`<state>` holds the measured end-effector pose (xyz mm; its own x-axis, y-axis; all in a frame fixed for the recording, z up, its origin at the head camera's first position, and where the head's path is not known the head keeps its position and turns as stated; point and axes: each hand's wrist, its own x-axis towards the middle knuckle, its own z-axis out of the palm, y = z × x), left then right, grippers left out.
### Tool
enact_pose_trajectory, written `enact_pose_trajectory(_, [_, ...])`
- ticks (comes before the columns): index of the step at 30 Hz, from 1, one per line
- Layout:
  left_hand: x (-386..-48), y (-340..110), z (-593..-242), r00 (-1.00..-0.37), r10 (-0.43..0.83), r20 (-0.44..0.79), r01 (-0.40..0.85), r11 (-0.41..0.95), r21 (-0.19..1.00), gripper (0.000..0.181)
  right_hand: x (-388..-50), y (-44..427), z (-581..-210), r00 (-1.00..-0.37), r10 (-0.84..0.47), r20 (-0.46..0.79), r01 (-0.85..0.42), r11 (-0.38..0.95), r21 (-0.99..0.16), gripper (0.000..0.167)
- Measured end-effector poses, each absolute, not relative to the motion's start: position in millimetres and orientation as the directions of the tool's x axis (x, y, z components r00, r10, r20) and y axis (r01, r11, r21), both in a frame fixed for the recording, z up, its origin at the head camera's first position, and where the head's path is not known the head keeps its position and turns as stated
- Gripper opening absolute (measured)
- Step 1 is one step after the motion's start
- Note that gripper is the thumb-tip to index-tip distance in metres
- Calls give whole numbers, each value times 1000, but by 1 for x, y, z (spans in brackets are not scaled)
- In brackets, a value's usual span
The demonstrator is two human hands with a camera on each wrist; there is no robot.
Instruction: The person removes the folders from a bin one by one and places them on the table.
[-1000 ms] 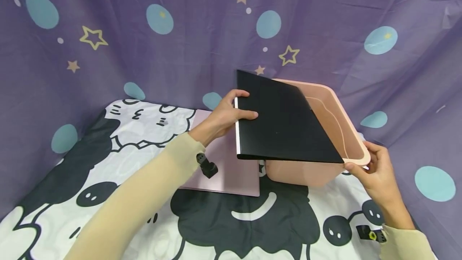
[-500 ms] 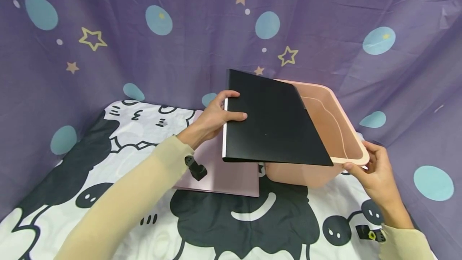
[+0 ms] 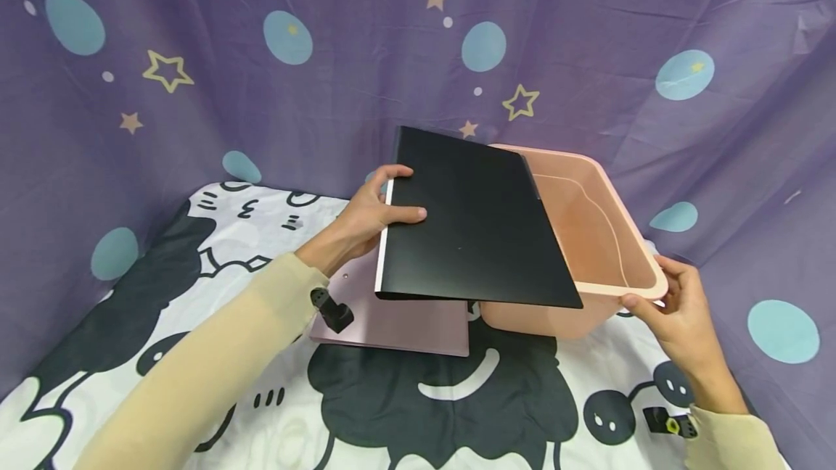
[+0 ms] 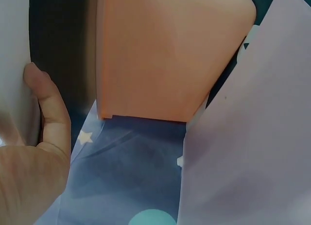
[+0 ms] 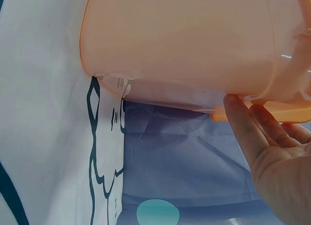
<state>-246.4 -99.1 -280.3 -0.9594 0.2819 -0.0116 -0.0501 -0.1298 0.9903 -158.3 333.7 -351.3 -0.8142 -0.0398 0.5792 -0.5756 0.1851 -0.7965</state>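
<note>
My left hand (image 3: 366,212) grips a black folder (image 3: 477,223) by its white-edged spine, thumb on the upper face. The folder is held tilted above the bed-like surface, its right part overlapping the left side of a pink plastic bin (image 3: 588,231). At the bin's near right corner, my right hand (image 3: 679,318) pinches the rim, thumb in front and fingers behind. Under the folder lies a flat pale pink folder (image 3: 418,328), partly hidden. In the left wrist view the thumb (image 4: 53,108) presses the folder near its pale edge. The right wrist view shows fingers under the bin's rim (image 5: 257,111).
A black and white cartoon-print cloth (image 3: 451,405) covers the surface. Behind it hangs a purple curtain (image 3: 366,56) with stars and blue ovals, close to the back of the bin. Small black cameras (image 3: 332,310) sit on both wrists.
My left hand has moved left with the black folder, baring more of the bin's inside. The right hand and the bin have stayed in place.
</note>
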Motion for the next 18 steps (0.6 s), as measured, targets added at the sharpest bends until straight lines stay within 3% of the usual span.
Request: enact_pose_trajectory(18, [-239,-133,-291,-960,273,64,22,-155,988,72,-158,334,-352,-817,-40,575,-573,164,-803,69])
